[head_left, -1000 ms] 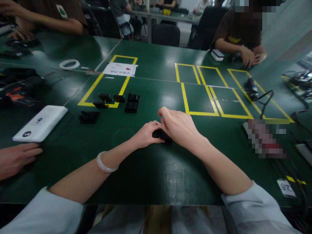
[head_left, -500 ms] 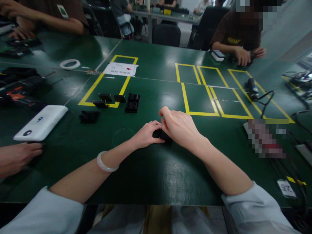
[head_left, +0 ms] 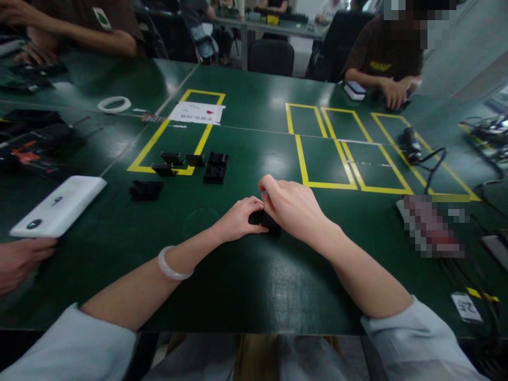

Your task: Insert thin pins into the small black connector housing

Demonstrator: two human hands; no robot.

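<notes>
Near the table's front, my left hand (head_left: pixel 240 218) grips a small black block-like part (head_left: pixel 271 221) between thumb and fingers. My right hand (head_left: pixel 291 203) is curled over the same part from the right, its fingers bent inward and mostly out of sight. Much of the part is covered by both hands, so its exact kind does not show. Further off to the left lie a black part with a jagged outline (head_left: pixel 146 190), several small flat black pieces (head_left: pixel 171 158) and a pair of black blocky parts (head_left: pixel 216 168).
A white device (head_left: pixel 65 203) lies at left, beside another person's hand (head_left: pixel 24 262). Yellow tape outlines (head_left: pixel 331 185), a paper sign (head_left: pixel 198 113) and a tape roll (head_left: pixel 114 105) mark the green table. Cables and a dark cylindrical tool (head_left: pixel 410 145) lie at right. A co-worker (head_left: pixel 391 63) sits opposite.
The white device and the other person's hand at the left have shifted left and slightly toward me. The co-worker's hands opposite have come closer together. My own hands have barely moved.
</notes>
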